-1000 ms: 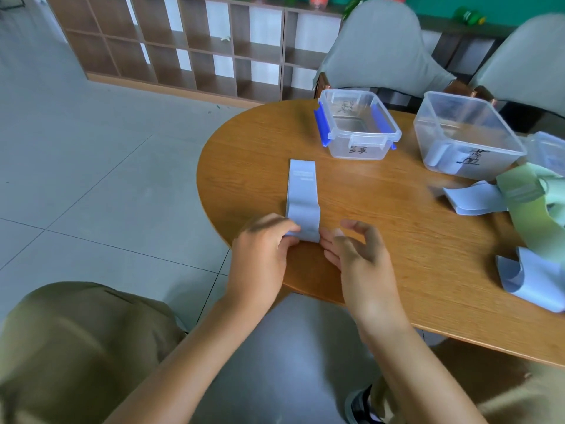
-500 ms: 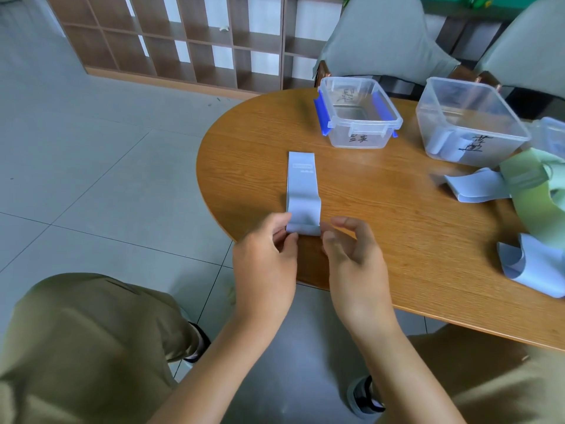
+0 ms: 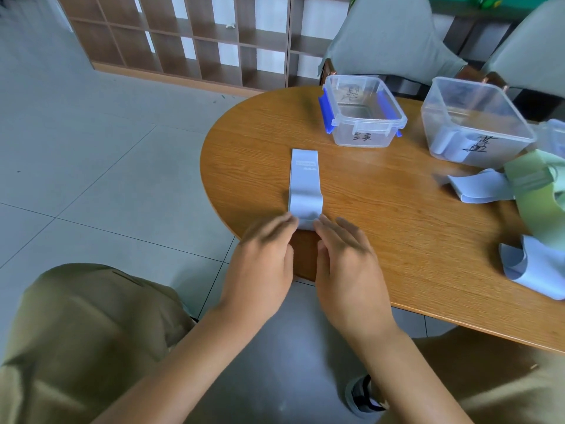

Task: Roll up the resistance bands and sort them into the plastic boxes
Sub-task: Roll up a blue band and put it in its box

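A pale blue resistance band lies flat on the wooden table, its near end curled up into a small roll. My left hand and my right hand sit side by side at the table's edge, fingers straight, fingertips touching the rolled end from either side. Behind stand two clear plastic boxes: one with blue clips, holding nothing visible, and one to the right holding a rolled blue band.
More loose bands lie at the table's right: a blue one, a green one and another blue one. Two grey-covered chairs stand behind the table. A wooden shelf unit lines the far wall.
Both hands went from pinching the band's near end to lying with straight fingers against it. The rolled end has advanced slightly along the band.
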A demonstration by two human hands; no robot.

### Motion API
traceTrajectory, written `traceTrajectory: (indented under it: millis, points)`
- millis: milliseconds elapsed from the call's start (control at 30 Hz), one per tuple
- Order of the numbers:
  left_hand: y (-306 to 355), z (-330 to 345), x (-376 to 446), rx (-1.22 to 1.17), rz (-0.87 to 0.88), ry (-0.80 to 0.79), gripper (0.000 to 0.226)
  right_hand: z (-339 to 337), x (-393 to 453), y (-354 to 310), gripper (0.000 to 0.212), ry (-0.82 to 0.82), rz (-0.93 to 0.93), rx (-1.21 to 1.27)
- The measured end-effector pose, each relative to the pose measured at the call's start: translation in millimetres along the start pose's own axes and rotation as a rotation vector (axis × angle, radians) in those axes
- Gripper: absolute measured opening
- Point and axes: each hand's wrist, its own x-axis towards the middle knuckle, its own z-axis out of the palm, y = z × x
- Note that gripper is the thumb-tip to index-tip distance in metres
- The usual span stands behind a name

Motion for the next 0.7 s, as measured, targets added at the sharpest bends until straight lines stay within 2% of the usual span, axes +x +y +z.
traceTrajectory:
  millis: [200, 333, 700]
  points:
    - [-10, 10, 11, 0.172, 0.000, -0.033, 0.039, 2, 15, 2, 0.040, -0.074, 0.020, -0.085]
    - [-12, 12, 23, 0.208, -0.081, -0.055, 0.045, 3, 28, 1, 0.040, -0.103, 0.119, -0.006]
    - [-13, 26, 51, 0.307, -0.240, -0.182, 0.049, 15, 63, 4, 0.048, -0.178, 0.201, -0.133]
